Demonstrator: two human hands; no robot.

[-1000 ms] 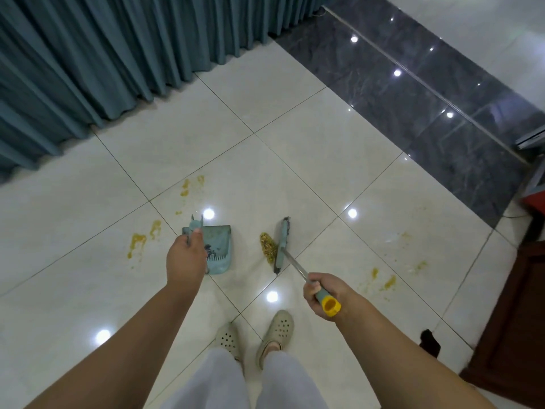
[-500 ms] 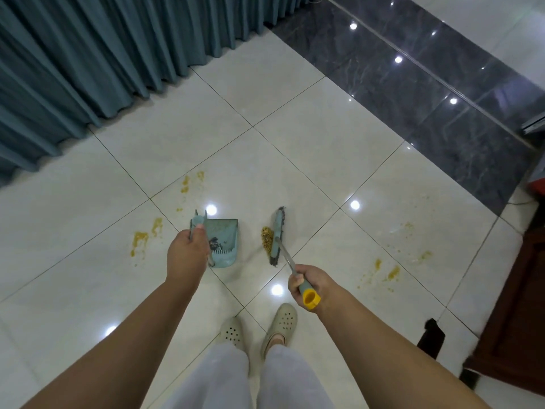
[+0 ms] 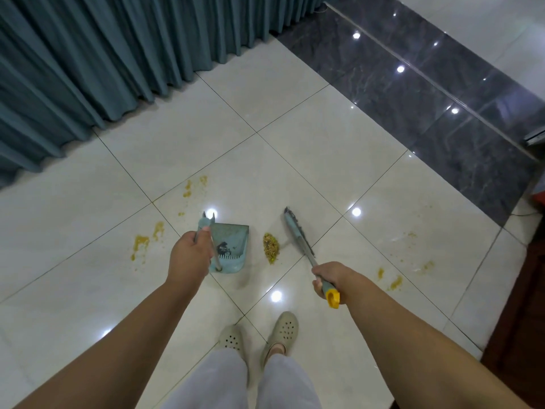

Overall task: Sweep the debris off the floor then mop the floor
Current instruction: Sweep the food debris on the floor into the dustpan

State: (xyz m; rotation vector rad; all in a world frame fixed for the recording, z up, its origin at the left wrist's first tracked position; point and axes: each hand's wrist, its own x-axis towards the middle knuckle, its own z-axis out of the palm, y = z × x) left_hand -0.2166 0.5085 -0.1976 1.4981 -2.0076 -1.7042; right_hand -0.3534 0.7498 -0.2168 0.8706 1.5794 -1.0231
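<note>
A pale blue dustpan stands on the white tiled floor, with dark bits inside it. My left hand grips its upright metal handle. A small heap of yellow-green debris lies just right of the pan's mouth. The broom head rests on the floor right of the heap, apart from it. My right hand grips the broom's handle near its yellow end cap. Yellow smears mark the tiles to the left, and more yellow stains lie to the right.
A teal curtain hangs along the far left. A dark marble strip runs across the right. A dark wooden piece of furniture stands at the right edge. My feet in pale clogs are just behind the pan.
The broom head has drawn back to the right, away from the debris heap it was touching. The dustpan and my left hand have stayed in place.
</note>
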